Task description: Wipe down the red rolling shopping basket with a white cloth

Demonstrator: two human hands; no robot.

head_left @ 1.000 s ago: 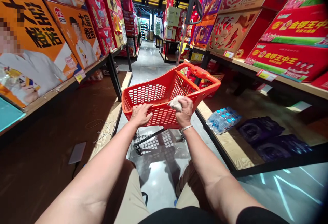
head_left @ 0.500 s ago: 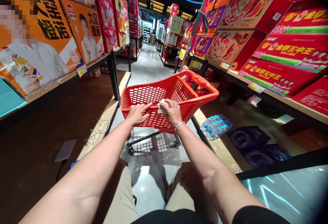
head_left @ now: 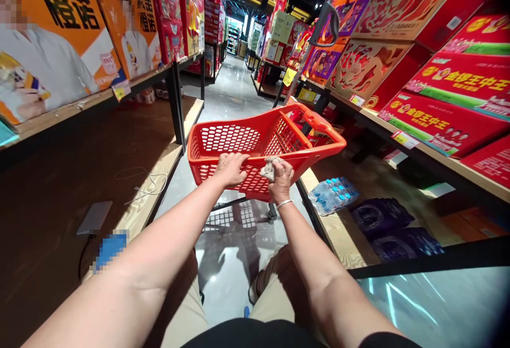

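A red plastic shopping cart (head_left: 223, 141) with honeycomb-like holes in its walls stands sideways across the aisle, its handle toward the right. My left hand (head_left: 231, 169) rests on the near rim, fingers hooked over the top and the thumb on the outer side. To the right of it, my right hand (head_left: 282, 178) has its fingers closed around a crumpled whitish cloth (head_left: 267, 169), which lies against the same rim and outer wall. A pale band circles my right wrist. The cart's basket holds nothing that I can make out.
Shelves flank both sides: orange cartons (head_left: 71, 34) at left, red boxes (head_left: 446, 82) at right. Low right lie shrink-wrapped water bottles (head_left: 333, 196) and dark purple packs (head_left: 382, 220). A cable (head_left: 153, 180) trails on the left lower board. The aisle floor (head_left: 231, 82) runs away ahead.
My left hand has slid right along the rim, its fingers now hooked over it. My right hand has shifted right with the cloth. The view has moved slightly.
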